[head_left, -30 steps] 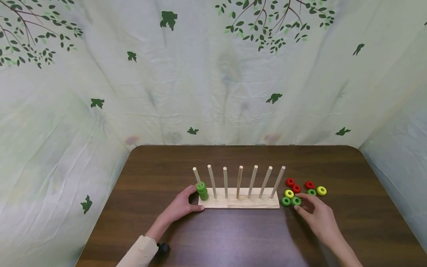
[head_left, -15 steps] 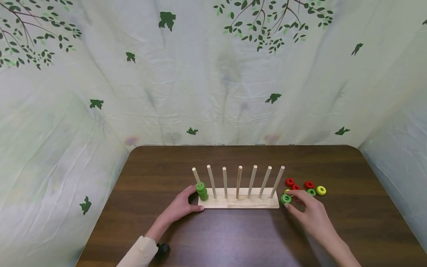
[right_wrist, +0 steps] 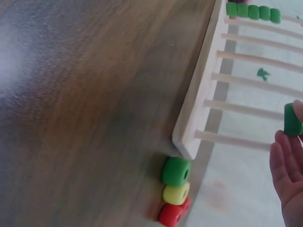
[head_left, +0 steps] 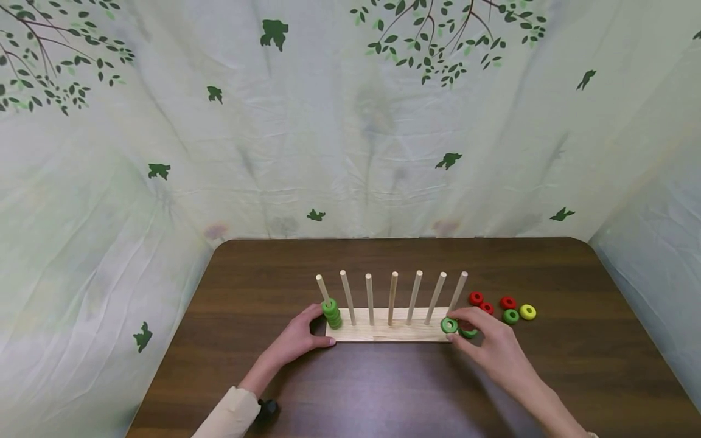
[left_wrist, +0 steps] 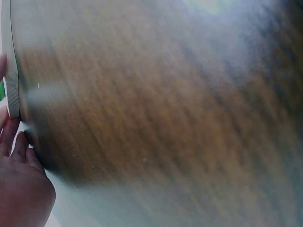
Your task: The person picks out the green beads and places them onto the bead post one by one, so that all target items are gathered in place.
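Ring, green, pinched between right-hand fingers, near rightmost peg

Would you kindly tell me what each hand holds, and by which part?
The right hand pinches a green ring by its rim; the left hand holds the base at its left end.

Left hand: gripping, thumb on the near side, fingers on the far side.
Left forearm: slanting in from lower left, pale sleeve stopping short of the wrist.
Right hand: pinching between thumb and fingertips, thumb nearer the body.
Right forearm: mostly bare, slanting in from lower right.
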A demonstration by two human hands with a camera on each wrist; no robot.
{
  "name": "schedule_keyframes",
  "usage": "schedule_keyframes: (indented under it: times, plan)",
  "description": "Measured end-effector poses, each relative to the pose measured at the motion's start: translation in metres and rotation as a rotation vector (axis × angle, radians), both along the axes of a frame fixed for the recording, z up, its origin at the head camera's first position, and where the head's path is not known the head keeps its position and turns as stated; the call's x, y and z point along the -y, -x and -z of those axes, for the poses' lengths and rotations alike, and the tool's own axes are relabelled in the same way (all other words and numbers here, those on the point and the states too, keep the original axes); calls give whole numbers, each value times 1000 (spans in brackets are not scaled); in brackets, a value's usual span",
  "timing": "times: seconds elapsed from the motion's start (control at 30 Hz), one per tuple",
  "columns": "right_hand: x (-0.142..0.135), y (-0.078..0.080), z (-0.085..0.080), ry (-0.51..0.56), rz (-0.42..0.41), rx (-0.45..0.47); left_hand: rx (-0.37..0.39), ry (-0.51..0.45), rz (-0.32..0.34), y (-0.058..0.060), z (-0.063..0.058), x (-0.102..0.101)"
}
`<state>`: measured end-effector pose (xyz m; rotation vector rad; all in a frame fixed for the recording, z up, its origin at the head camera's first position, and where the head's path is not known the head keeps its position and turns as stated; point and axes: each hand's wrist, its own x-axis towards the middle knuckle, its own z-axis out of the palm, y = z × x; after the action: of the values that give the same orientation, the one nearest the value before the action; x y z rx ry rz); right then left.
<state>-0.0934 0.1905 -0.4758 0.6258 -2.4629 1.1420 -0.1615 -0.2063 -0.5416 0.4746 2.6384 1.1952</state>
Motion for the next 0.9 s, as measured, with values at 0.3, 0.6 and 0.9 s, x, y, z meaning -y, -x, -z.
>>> schedule_keyframes:
  times: [0.3, 0.6, 0.9]
  plan:
    - [10, 6, -14, -47, -71, 29, 6, 4, -3, 0, -1, 0]
    - [24, 11, -27, -32, -124, 4, -6, -13, 10, -1, -5, -2]
    - [38, 19, -40, -14, -220, 24, -3, -3, 3, -1, -6, -2]
